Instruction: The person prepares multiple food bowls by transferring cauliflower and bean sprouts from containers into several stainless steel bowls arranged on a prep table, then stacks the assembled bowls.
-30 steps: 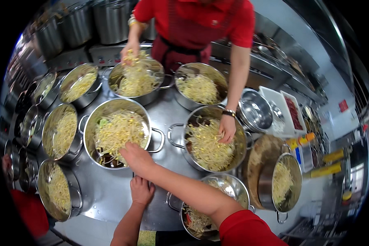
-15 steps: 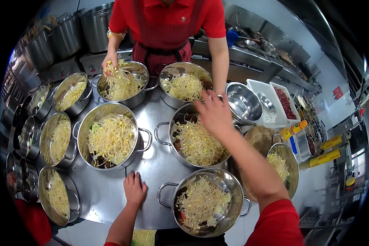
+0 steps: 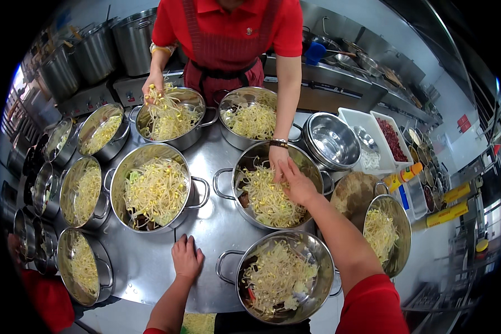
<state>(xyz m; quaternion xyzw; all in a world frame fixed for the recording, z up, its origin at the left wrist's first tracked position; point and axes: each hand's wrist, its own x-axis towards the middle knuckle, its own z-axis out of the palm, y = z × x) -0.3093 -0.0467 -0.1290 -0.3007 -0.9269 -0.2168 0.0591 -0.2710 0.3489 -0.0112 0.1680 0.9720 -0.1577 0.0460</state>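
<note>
Presently: two people's hands meet over one pot of bean sprouts

Right hand (image 3: 299, 186) reaches into the right-centre steel pot (image 3: 312, 162), fingers extended and slightly parted over the bean sprouts (image 3: 264, 192). Fingertips partly hidden by the overlap with a co-worker's left hand (image 3: 278, 160); cannot tell whether they grip any sprouts. The two hands appear to touch or overlap. Co-worker's wrist carries a dark band and a paler one.

Left hand (image 3: 187, 259) lies palm down on the steel table (image 3: 206, 284), fingers loosely bent and a little apart, nothing visible in hold. Position: between the left-centre pot (image 3: 120, 183) and the near pot (image 3: 320, 256), clear of both.

Sprouts: heaped in the right-centre pot, darker pieces showing at the heap's edge. Similar heaps in the surrounding pots; near pot also shows pale chopped pieces and a bit of red.

Across the table, the co-worker's right hand (image 3: 155, 84) grasps a bunch of sprouts at the far-left pot (image 3: 198, 104).

Right side: nested metal bowls (image 3: 333, 139) beside the reached-into pot; round wooden board (image 3: 352, 192) just nearer.
</note>
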